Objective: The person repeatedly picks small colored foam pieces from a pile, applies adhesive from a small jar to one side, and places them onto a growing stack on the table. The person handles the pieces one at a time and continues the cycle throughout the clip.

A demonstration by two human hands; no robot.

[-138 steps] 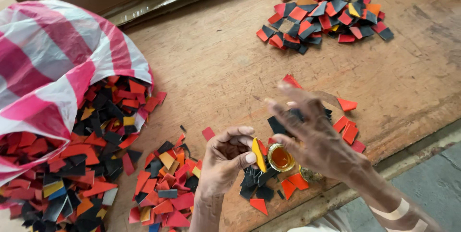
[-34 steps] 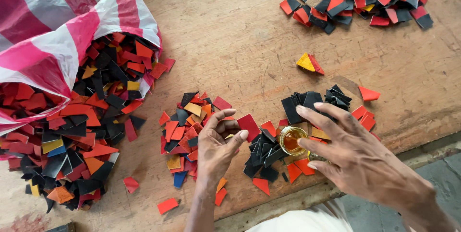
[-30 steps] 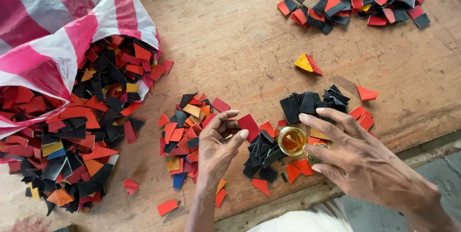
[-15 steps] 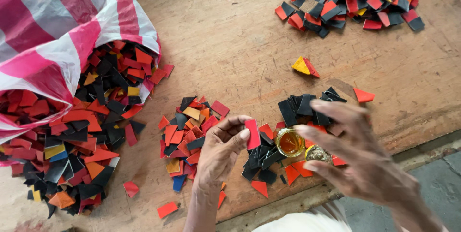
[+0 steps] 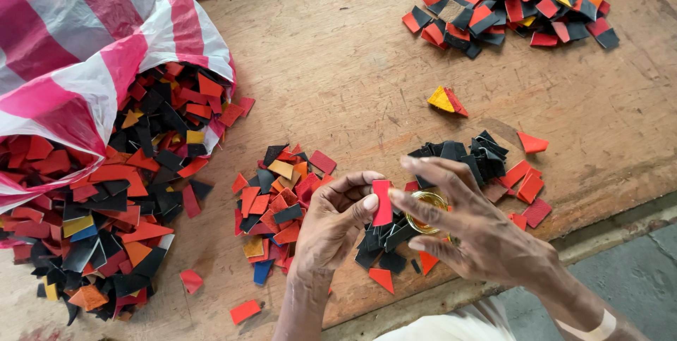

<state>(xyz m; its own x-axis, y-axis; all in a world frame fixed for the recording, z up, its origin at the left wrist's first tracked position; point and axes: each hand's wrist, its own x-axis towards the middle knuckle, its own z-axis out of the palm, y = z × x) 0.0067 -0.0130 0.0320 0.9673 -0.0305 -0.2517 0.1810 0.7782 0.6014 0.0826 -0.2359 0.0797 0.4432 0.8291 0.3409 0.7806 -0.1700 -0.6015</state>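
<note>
The left hand (image 5: 331, 224) is pinching a red piece (image 5: 381, 202) just above the tabletop (image 5: 331, 66), w/ the right hand (image 5: 479, 235), fingers spread, hovering over a small glue pot (image 5: 425, 212), so probably the gluing step is going on & dabbing needs care.

The bare brown wooden desk (image 5: 338, 80) looked rough, scratched and matt. The small red rectangular scrap (image 5: 381, 203) appeared matt and leathery, like the red, black and orange offcuts (image 5: 278, 203). The pink-and-white striped sack (image 5: 77, 52) was woven plastic, faintly shiny. The little round golden tin (image 5: 426, 212) gleamed glossy.
</note>
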